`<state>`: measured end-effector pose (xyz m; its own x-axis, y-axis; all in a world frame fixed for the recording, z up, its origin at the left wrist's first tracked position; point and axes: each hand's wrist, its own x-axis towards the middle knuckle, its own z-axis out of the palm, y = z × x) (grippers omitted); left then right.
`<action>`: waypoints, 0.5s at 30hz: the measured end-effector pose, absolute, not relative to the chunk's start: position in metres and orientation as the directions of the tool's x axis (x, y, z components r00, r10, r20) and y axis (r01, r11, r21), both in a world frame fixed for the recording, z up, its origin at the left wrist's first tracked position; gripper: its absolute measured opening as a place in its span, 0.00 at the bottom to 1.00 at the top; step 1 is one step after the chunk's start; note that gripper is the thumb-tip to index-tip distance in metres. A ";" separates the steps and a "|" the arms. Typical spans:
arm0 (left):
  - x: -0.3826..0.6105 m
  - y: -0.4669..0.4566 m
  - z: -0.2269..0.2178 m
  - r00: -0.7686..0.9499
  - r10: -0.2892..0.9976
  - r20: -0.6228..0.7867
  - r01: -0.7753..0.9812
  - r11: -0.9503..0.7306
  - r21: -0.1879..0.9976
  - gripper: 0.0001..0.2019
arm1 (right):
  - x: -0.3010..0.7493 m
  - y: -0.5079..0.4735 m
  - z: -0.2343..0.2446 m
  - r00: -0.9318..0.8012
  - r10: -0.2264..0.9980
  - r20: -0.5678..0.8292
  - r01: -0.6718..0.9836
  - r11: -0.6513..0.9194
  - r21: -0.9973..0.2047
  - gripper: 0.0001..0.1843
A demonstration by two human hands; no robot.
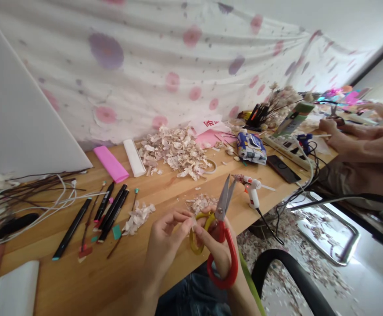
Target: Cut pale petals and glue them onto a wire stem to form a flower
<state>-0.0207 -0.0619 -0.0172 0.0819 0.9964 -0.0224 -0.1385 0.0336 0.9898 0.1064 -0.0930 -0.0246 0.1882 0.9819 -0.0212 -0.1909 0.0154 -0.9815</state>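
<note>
- Pinching one pale piece [194,222] in left hand [168,233], fingertips pressed together, lower centre.
- Gripping one pair of scissors [220,213], lower centre, with curled right hand [220,251].
- Lying lower left: four black markers [72,229].

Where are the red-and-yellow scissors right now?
In the head view, the red-and-yellow scissors are right of centre, in the right hand, their blades pointing up the picture beside the white glue gun.
</note>
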 end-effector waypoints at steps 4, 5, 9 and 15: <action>-0.023 -0.062 -0.027 0.122 0.988 -0.096 -0.168 0.116 0.979 0.10 | 0.109 -0.096 -0.024 0.169 0.984 -0.047 -0.243 -0.005 -0.970 0.25; -0.024 -0.062 -0.028 0.146 0.982 -0.117 -0.176 0.143 0.974 0.12 | 0.110 -0.097 -0.023 0.171 0.984 -0.047 -0.243 -0.004 -0.970 0.25; -0.026 -0.064 -0.028 0.303 0.947 -0.104 -0.145 0.154 0.977 0.12 | 0.111 -0.100 -0.023 0.169 0.984 -0.049 -0.253 -0.005 -0.968 0.25; -0.030 -0.066 -0.024 0.411 0.911 -0.033 -0.156 0.106 0.982 0.09 | 0.112 -0.105 -0.023 0.145 0.989 -0.033 -0.202 -0.003 -0.979 0.21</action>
